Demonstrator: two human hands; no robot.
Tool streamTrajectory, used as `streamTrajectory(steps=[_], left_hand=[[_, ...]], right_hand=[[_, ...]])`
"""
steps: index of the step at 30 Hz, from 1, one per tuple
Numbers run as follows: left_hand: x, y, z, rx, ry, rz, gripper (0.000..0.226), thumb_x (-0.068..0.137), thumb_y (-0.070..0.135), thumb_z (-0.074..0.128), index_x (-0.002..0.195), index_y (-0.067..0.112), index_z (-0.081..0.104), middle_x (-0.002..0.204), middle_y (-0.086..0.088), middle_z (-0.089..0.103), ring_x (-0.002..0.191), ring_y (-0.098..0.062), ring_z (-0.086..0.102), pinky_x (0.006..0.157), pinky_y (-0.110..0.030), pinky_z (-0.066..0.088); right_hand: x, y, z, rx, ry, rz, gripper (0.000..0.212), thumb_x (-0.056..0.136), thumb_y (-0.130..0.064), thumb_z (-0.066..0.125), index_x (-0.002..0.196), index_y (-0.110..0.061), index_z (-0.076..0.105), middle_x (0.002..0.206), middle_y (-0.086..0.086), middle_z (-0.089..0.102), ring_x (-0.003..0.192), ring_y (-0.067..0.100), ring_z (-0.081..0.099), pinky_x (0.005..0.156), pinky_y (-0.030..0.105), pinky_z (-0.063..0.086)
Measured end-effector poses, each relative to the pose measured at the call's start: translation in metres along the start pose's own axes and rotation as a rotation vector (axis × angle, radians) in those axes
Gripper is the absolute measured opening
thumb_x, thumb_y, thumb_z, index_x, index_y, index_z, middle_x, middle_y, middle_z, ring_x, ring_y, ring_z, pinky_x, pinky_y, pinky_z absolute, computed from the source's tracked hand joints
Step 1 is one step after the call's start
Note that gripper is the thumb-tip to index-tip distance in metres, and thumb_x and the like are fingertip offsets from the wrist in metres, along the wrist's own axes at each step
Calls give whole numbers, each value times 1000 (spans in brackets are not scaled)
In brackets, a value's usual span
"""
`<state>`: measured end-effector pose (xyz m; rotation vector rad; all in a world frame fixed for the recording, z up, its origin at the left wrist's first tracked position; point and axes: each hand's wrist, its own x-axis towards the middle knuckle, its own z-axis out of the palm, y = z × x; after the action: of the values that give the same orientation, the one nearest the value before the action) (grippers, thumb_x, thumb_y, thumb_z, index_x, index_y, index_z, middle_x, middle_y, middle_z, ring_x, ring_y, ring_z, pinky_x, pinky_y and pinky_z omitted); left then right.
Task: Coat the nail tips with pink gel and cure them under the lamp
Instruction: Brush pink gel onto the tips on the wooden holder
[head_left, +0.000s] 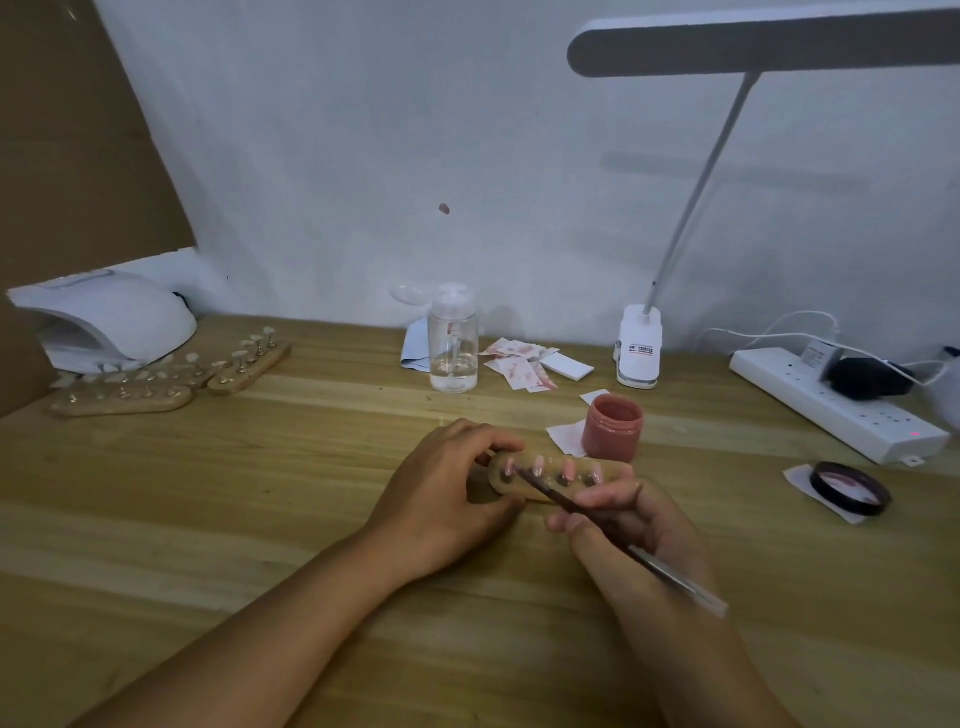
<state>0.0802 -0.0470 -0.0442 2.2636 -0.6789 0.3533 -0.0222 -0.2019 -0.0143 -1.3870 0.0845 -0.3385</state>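
Note:
A wooden holder (602, 472) with several pink-coated nail tips lies on the table's middle. My left hand (447, 493) grips its left end with curled fingers. My right hand (623, 525) pinches a thin brush (670, 574), whose dark tip touches a nail tip near the holder's left end. An open jar of pink gel (612, 427) stands just behind the holder. Its dark lid (851, 487) lies to the right. The white curing lamp (111, 319) sits at the far left.
Three more wooden holders with uncoated tips (156, 382) lie before the curing lamp. A clear bottle (453, 340), stained wipes (519, 364), a desk lamp's base (640, 347) and a white power strip (836, 402) line the back of the wooden table (208, 493).

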Motion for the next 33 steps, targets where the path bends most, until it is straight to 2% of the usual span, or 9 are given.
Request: streamTrajectory(steps=[8,18,23,28,33], left_hand=[[0,2,0,-13,-3,-6,43,76,28,79,116,31,65,109,14,60,102,-5,56,89,-35,49],[0,2,-1,-19,-1,-7,43,76,28,79,117,31,65,108,14,60,101,-5,56,88,-35,50],[0,1,-1,-2,0,-3,45,76,31,80,118,33,64,109,16,59,101,-1,55,88,-31,49],[0,1,0,-7,8,4,46,75,29,81,118,30,65,109,14,60,101,-4,56,89,-33,50],[0,1,0,5,1,6,46,76,30,80,119,30,64,110,15,59,102,-3,56,89,-32,49]], right_hand=[[0,2,-2,-35,-11,-10,18,75,14,70,81,0,60,77,18,72,67,10,67,58,7,45],[-1,5,-2,-33,-40,-43,18,76,14,69,81,-1,59,76,14,73,70,12,69,60,8,46],[1,5,-1,-25,-52,-146,20,78,19,65,83,1,57,88,7,75,80,9,70,69,8,47],[0,6,-2,-67,-93,-166,18,76,20,66,83,4,60,84,6,74,87,5,69,74,7,47],[0,6,-2,-77,-92,-157,18,75,20,66,81,4,60,84,8,73,77,2,68,69,6,45]])
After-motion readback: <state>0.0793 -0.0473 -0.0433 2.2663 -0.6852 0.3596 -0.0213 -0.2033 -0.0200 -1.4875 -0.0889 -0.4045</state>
